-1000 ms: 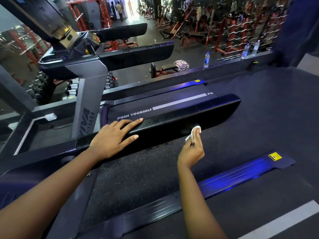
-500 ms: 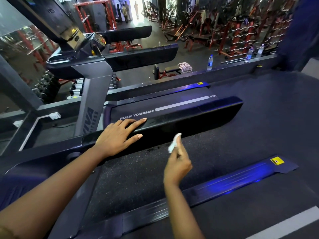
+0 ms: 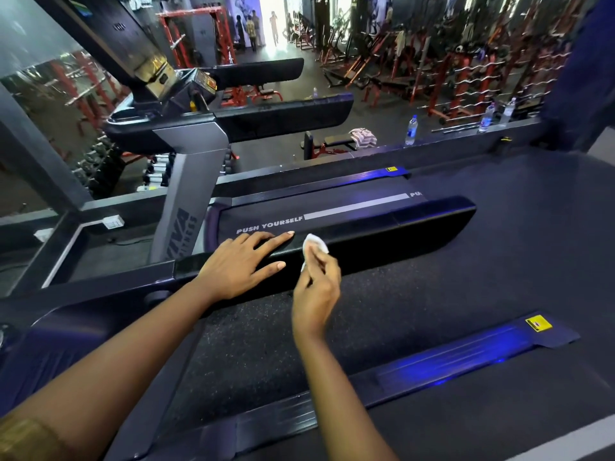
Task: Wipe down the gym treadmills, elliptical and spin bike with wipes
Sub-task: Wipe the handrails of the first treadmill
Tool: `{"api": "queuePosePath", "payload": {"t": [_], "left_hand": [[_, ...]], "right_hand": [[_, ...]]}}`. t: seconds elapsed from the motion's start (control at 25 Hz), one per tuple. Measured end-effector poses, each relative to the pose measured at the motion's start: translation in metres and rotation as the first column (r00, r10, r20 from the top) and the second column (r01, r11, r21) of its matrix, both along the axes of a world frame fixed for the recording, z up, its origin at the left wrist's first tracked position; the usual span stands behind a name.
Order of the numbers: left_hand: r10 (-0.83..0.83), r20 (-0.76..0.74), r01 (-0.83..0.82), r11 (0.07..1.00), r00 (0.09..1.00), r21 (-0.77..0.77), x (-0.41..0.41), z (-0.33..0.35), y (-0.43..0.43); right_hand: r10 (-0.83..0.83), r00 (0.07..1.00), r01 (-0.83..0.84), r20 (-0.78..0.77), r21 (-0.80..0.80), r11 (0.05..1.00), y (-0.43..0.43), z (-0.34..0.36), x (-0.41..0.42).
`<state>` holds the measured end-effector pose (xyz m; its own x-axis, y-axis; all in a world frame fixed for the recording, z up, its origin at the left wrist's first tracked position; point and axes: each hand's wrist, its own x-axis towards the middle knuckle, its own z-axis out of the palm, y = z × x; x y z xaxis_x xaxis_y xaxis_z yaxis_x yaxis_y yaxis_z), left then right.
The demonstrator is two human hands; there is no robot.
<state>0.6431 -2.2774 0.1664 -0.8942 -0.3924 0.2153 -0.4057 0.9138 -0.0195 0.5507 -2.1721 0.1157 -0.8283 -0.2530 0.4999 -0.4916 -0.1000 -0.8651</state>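
A long black treadmill handrail (image 3: 399,224) runs left to right across the middle of the view. My left hand (image 3: 239,264) lies flat on its left part, fingers straight. My right hand (image 3: 316,281) pinches a small white wipe (image 3: 314,244) and holds it against the rail just right of my left fingertips. Beyond the rail, a second treadmill shows its belt (image 3: 332,211) marked PUSH YOURSELF and its grey upright (image 3: 186,194). The belt (image 3: 266,344) of the treadmill I stand at lies below my arms.
The far treadmill's console and black side arms (image 3: 283,118) stand at upper left. Behind a ledge with three water bottles (image 3: 412,129), red weight racks (image 3: 466,71) and benches fill the gym floor. A blue-lit side rail (image 3: 466,354) runs at lower right.
My right hand moved left along the handrail with the wipe, from mid-rail to beside my left fingertips. My left hand stayed flat on the rail.
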Motion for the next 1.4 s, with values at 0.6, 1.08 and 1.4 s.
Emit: {"api": "queuePosePath", "payload": {"t": [0.6,1.08,1.4], "left_hand": [[0.094,0.041,-0.094,0.996,0.995,0.000,0.061,0.004,-0.003],[0.161,0.022,-0.161,0.986,0.987,-0.032,0.056,-0.002,0.002],[0.153,0.004,-0.153,0.988,0.988,-0.037,0.058,-0.006,0.000]], "right_hand": [[0.318,0.909,-0.095,-0.271,0.607,0.789,0.012,0.038,-0.051],[-0.087,0.992,0.096,-0.093,0.105,0.990,0.052,0.015,-0.069],[-0.111,0.991,0.113,0.075,-0.021,0.993,0.000,-0.015,0.000]]}}
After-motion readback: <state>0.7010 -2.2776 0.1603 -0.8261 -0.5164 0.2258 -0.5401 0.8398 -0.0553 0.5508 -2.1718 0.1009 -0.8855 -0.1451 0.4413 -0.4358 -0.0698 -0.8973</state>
